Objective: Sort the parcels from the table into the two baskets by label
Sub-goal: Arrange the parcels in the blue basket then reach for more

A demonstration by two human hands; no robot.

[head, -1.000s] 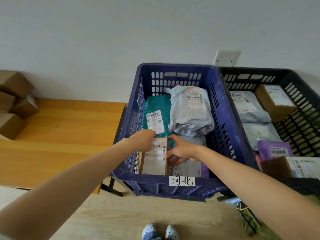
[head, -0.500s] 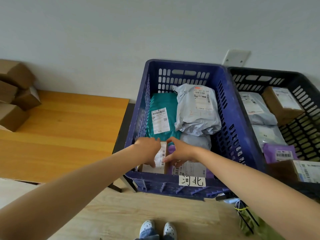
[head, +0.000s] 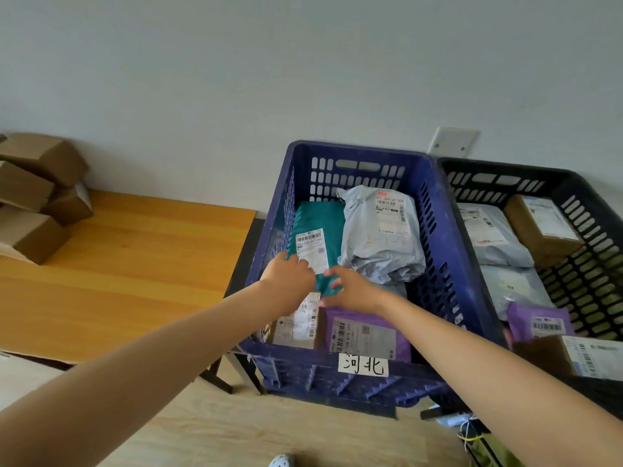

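Head view: a dark blue slotted plastic basket (head: 441, 237) stands against the pale wall, and a white paper tag (head: 363, 364) with handwritten characters is stuck on its near wall. A black slotted plastic basket (head: 573, 183) sits touching its right side.

Both bare forearms reach into the blue basket. The left hand (head: 289, 277) has its fingers (head: 296, 261) curled over the near left corner of a teal plastic mailer bag (head: 320, 217), which lies flat along the basket's left side with a white barcode label on top. The right hand (head: 354, 292) holds the same bag's near edge, thumb on top by the label's corner and fingers (head: 332, 285) bent against the edge.

To the right of the teal bag, a crumpled grey plastic mailer bag (head: 381, 247) lies touching it. Nearer the front wall are a flat brown cardboard parcel (head: 298, 326) with a white label and, just beside it, a purple plastic mailer bag (head: 369, 335).

The black basket holds two grey mailer bags (head: 488, 234), a brown cardboard box (head: 542, 227), a small purple mailer (head: 539, 323) and another labelled brown box (head: 580, 355) at its near end.

To the left is an orange wooden worktop (head: 135, 264) with a pile of plain brown cardboard boxes (head: 33, 197) at its far left corner.
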